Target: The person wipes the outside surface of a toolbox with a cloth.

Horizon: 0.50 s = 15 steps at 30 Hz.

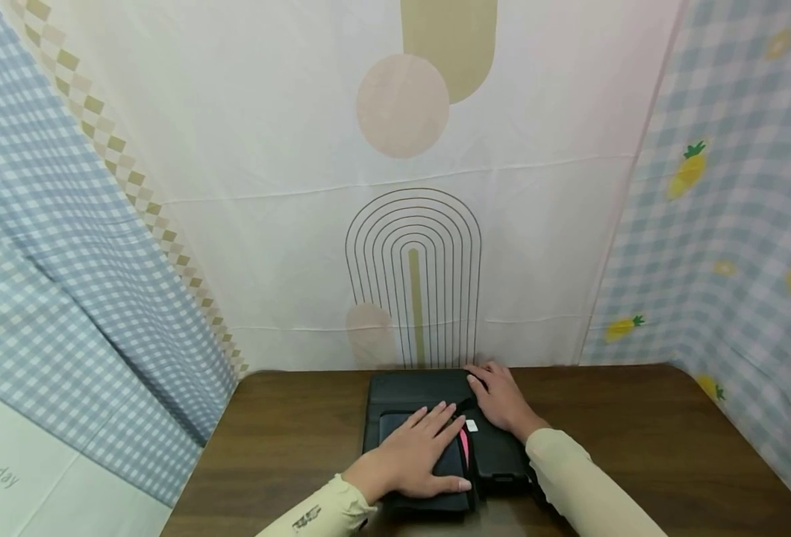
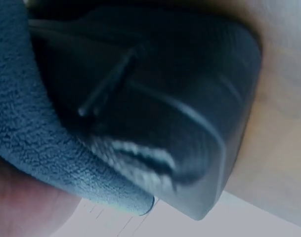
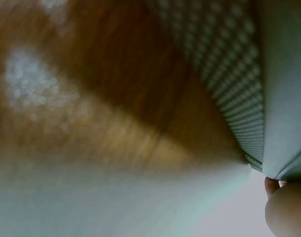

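Note:
A black case (image 1: 402, 386) lies on the table, with a smaller dark panel (image 1: 395, 423) over its left part. My left hand (image 1: 417, 456) rests on that panel, fingers spread. A pink strip (image 1: 464, 441) and a white label (image 1: 472, 426) show beside its fingertips. My right hand (image 1: 503, 399) touches the case's far right corner, its fingers over the edge. In the left wrist view, a black rounded surface (image 2: 199, 64) sits behind a blue-grey textured edge (image 2: 41, 128), blurred. Mesh-like material (image 3: 234, 98) and fingers (image 3: 272, 186) appear in the right wrist view.
The brown wooden table (image 1: 637, 432) extends to both sides of the case. Directly behind it hangs a pale printed cloth (image 1: 288, 261). Checked cloths hang at the left (image 1: 66, 224) and right (image 1: 738, 261).

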Available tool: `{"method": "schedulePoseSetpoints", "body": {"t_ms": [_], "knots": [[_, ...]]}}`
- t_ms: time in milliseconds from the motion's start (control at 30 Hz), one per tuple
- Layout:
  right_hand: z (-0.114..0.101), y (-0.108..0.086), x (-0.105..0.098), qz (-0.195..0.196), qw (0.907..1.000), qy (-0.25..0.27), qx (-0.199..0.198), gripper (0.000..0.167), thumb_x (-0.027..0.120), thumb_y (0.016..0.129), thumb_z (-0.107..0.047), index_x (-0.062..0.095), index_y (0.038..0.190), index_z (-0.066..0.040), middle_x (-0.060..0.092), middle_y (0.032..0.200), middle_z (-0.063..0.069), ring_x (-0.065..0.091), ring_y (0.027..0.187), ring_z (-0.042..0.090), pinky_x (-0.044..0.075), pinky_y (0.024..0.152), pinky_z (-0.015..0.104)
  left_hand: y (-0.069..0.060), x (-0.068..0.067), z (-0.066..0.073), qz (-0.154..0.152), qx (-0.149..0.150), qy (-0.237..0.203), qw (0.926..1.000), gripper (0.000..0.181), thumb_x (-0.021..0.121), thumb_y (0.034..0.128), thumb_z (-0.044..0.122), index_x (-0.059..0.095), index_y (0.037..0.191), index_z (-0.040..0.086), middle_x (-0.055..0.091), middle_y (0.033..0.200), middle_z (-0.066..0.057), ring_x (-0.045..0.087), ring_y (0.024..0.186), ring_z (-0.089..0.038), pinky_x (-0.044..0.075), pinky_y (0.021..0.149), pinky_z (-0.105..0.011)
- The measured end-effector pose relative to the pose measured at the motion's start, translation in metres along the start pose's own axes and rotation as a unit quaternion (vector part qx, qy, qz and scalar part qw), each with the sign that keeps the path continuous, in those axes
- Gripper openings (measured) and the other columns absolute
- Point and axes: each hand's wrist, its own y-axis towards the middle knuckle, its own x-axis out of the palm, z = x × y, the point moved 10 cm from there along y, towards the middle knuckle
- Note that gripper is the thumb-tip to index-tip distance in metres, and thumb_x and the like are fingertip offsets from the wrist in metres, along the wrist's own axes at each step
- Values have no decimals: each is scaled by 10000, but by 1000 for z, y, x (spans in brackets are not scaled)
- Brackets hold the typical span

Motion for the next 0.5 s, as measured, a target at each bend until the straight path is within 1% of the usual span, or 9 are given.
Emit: {"method": "schedulePoseSetpoints", "body": {"t_ms": [200, 333, 500], "knots": [[1, 1, 1, 7, 10000, 22, 67, 440, 458, 1157, -351, 611, 1530, -175, 582, 1486, 172, 502, 1394, 393, 447, 1137, 651, 9, -6, -10, -165, 20, -233, 9996, 900, 360, 1032, 797, 157, 1738, 276, 99, 1829, 22, 111, 1707, -162, 160, 1384, -451], [0, 1, 2, -85, 9999, 38, 40, 439, 454, 1159, -335, 603, 1535, -165, 578, 1479, 179, 496, 1391, 404, 442, 1137, 658, 18, -10, -20, -309, -108, -471, 9984, 869, 367, 1049, 767, 172, 1737, 272, 103, 1830, 28, 99, 1709, -165, 133, 1388, -447], [-2, 1, 0, -60, 9999, 127, -17, 428, 455, 1157, -307, 616, 1520, -147, 589, 1464, 183, 495, 1383, 407, 441, 1137, 659, 31, -14, -32, -363, -275, -613, 9971, 852, 343, 1061, 754, 175, 1737, 264, 108, 1831, 12, 93, 1710, -174, 122, 1390, -441]]}}
